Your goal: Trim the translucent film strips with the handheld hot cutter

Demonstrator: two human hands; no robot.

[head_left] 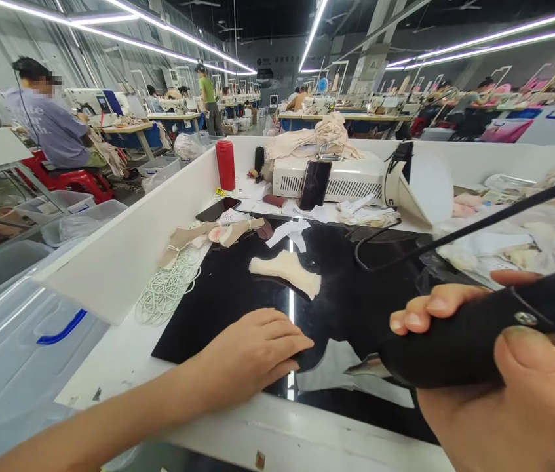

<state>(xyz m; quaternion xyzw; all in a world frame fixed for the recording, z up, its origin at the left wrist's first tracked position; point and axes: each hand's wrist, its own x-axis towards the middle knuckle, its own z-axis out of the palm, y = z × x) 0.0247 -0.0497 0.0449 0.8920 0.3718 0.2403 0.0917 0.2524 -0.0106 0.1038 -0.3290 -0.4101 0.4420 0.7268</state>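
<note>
My right hand (513, 413) is wrapped round a thick black hand tool (454, 347) with a screw in its side. The tool's pointed metal tip (369, 367) reaches over a pale, curved flat piece (329, 370) at the front of the glossy black board (228, 314). My left hand (265, 344) is palm down at the board's front, left of that pale piece, its fingers stretched out and holding nothing. Beyond it lies a cream, bow-shaped stack of cloth pieces (286, 270). White cut pieces (289, 235) lie farther back.
Pale green cord (164, 288) and beige scraps (215, 235) lie at the board's left. Behind stand a red bottle (225, 165), a propped phone (315, 185) and a white vented machine (350, 177). A black cable (478, 229) crosses the right side. A seated person (51, 124) is far left.
</note>
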